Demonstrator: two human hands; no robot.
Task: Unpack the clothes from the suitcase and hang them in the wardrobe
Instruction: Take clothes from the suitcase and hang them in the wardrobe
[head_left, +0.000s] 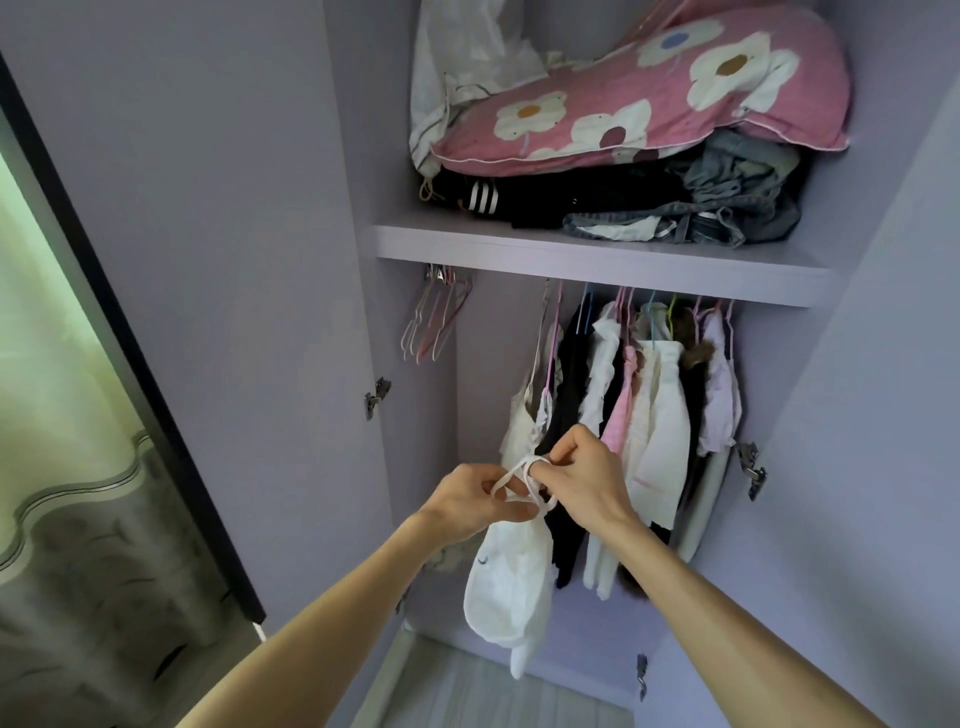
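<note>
The fingers (561, 453) of the right hand (589, 480) are seen, in the head view, curled and pinched on the thin white straps (522, 475) of a white top (511, 587). Those of the left hand (467, 499) are closed on the same straps from the other side. The straps appear to be tied or looped together, probably so that the garment will not slip off a hanger; whether a hanger is inside it cannot be told. The top is held well below the shelf (597, 254), in front of the hung clothes (649, 405), with its body left to droop freely. Spare hangers (434, 322) are hung just under the shelf at its left end, likely kept there for reach. On the shelf a floral pillow (649, 98) is laid over folded clothes (675, 202). The suitcase is not in view.
</note>
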